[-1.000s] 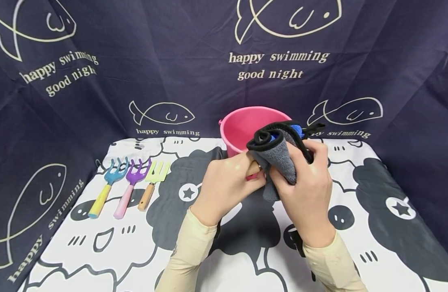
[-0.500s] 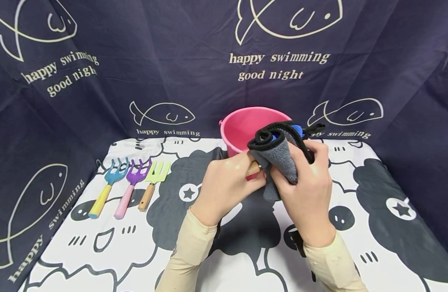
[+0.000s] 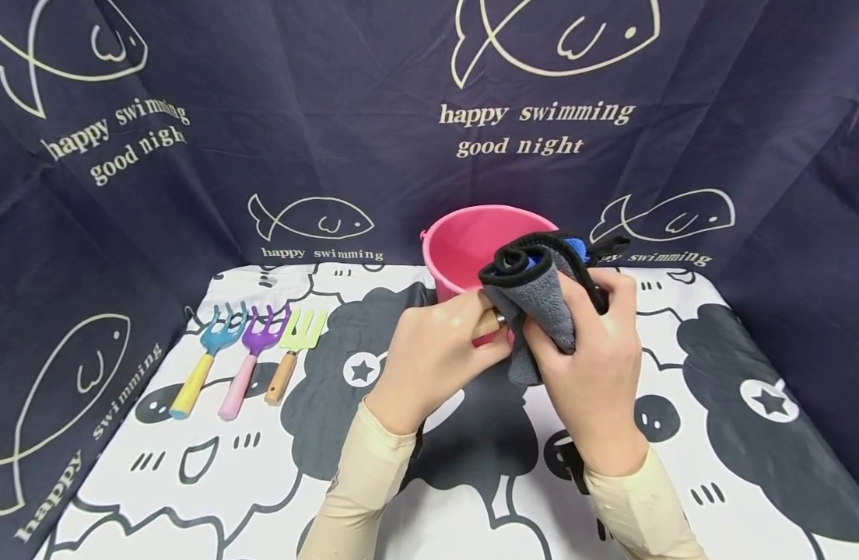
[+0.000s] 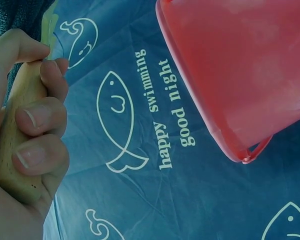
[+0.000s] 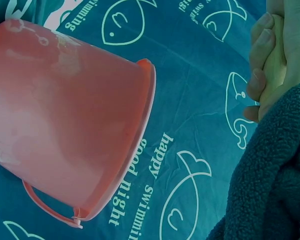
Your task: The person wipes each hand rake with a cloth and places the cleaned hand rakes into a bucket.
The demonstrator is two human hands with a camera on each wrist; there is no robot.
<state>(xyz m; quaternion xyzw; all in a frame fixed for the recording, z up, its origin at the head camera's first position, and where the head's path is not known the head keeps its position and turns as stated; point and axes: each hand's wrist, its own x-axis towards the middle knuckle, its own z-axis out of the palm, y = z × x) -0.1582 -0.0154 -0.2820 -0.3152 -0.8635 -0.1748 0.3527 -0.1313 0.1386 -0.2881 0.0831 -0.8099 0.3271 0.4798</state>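
Observation:
In the head view my left hand (image 3: 425, 362) grips the wooden handle (image 3: 487, 320) of a small garden hand tool. A sliver of its yellow-green head (image 4: 48, 25) shows in the left wrist view; the rest is hidden, so its exact kind cannot be told. My right hand (image 3: 597, 365) holds a grey and blue microfibre cloth (image 3: 538, 299) with black edging, bunched around the tool's head. Both hands are close together, in front of and over the near rim of a pink bucket (image 3: 464, 241). In the right wrist view the cloth (image 5: 270, 165) hides most of the right fingers.
Three small garden forks lie side by side on the left: a blue one (image 3: 219, 334) with a yellow handle, a purple one (image 3: 261, 334) with a pink handle, and a light green one (image 3: 302, 333) with a wooden handle. Dark printed fabric (image 3: 373, 155) hangs behind the patterned tablecloth (image 3: 212, 498).
The right hand and the cloth have shifted slightly to the right along the tool, showing a bit more metal by the handle. The left hand stays nearly still.

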